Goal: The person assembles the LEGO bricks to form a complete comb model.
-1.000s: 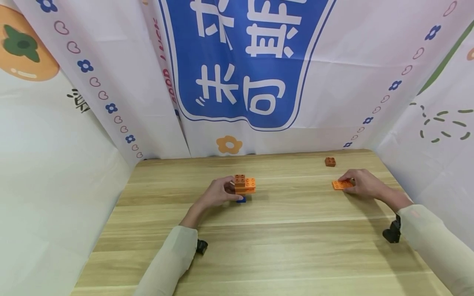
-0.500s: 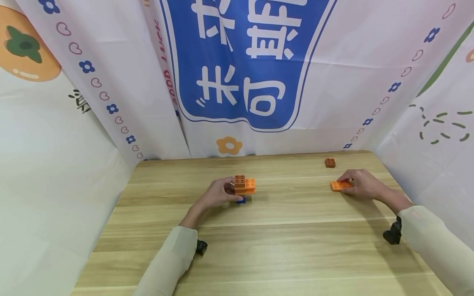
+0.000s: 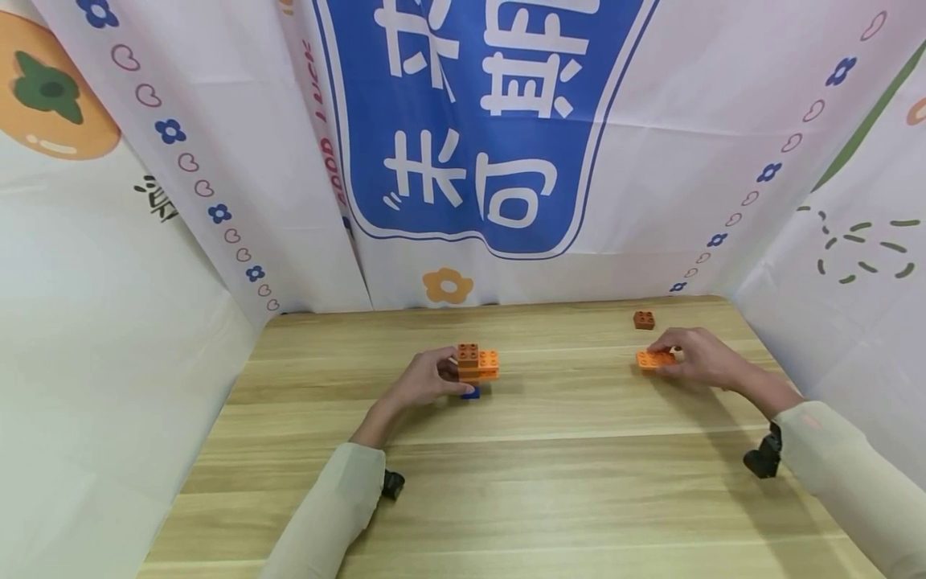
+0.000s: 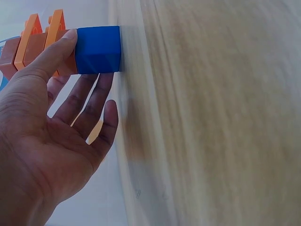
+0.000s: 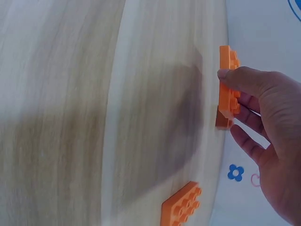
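In the head view my left hand (image 3: pixel 428 376) holds a stack of toy building bricks (image 3: pixel 469 360) at mid-table. The left wrist view shows its blue brick (image 4: pixel 99 49) at the bottom, then brown bricks alternating with thin orange plates that jut out to one side. My left thumb presses near the blue brick, with the fingers behind. My right hand (image 3: pixel 698 358) pinches a flat orange studded brick (image 5: pixel 225 84) between thumb and fingers, over the table. A second flat orange brick (image 5: pixel 181 207) lies on the table below that hand, mostly hidden by it in the head view.
A loose brown brick (image 3: pixel 644 320) lies near the back right edge of the wooden table (image 3: pixel 550 498). Printed white cloth (image 3: pixel 615 273) hangs behind the table and along both sides. Each wrist carries a black camera (image 3: pixel 763 457).
My right hand has shifted slightly left and lifted the flat orange brick with it. My left hand and the stack stay in place.
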